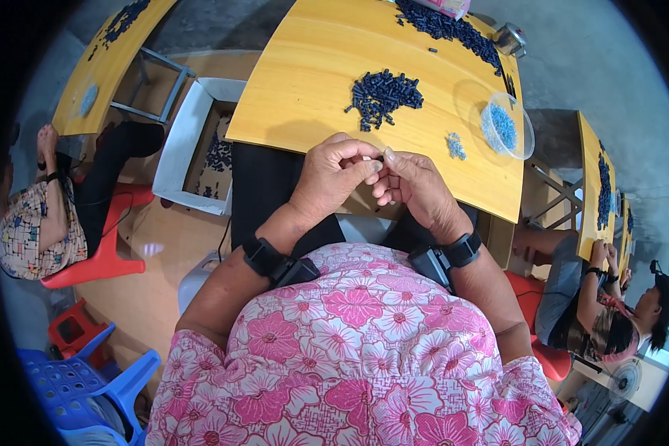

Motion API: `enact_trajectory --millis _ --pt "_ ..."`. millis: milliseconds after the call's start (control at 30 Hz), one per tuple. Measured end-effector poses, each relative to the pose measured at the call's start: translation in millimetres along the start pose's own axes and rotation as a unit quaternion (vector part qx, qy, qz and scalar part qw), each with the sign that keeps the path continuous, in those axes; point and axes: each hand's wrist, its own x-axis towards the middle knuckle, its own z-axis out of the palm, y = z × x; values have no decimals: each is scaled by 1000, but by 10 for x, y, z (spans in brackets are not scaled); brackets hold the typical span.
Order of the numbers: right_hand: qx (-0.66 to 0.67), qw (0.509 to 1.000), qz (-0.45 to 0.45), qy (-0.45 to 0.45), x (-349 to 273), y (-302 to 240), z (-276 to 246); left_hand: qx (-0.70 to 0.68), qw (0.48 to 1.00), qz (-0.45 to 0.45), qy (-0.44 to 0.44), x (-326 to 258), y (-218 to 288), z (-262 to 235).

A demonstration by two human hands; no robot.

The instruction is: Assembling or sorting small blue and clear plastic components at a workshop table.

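Observation:
My left hand (333, 177) and my right hand (422, 189) meet just past the table's near edge, both closed in a pinch. Between their fingertips a small dark piece (380, 158) barely shows; the fingers cover most of it. Beyond them on the yellow wooden table (305, 82) lies a loose heap of short, dark blue tube-like pieces (383, 97). To the right of my hands is a little pile of tiny light blue pieces (456, 146). A clear round tub (528, 139) beside it holds many more light blue pieces (502, 126).
A larger dark heap (453, 28) lies at the table's far edge, near a metal cup (510, 40). A white box (182, 141) with dark pieces stands below left. Other people sit at left and right tables. A blue plastic chair (74, 386) is behind left.

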Motion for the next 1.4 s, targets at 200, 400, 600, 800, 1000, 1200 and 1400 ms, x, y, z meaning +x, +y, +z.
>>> enact_trajectory --millis 200,400,600,800,1000,1200,1400 --pt "64 998 5 -12 -13 15 8 17 999 29 8 1 -3 -4" --pt "58 998 -18 -19 -9 55 17 34 999 36 5 -10 28 1" --pt "-23 998 -54 -26 -50 68 -36 14 998 57 1 -15 -37 41" --pt "-298 946 -121 43 -169 37 57 -39 990 -69 -114 -42 97 4" --pt "-406 882 -228 72 -205 68 66 32 990 9 -138 -25 150 48" --pt "-435 862 -247 73 -232 66 94 42 989 34 -139 -35 206 50" --pt "-436 860 -256 75 -229 89 108 60 987 25 -144 -47 192 24"
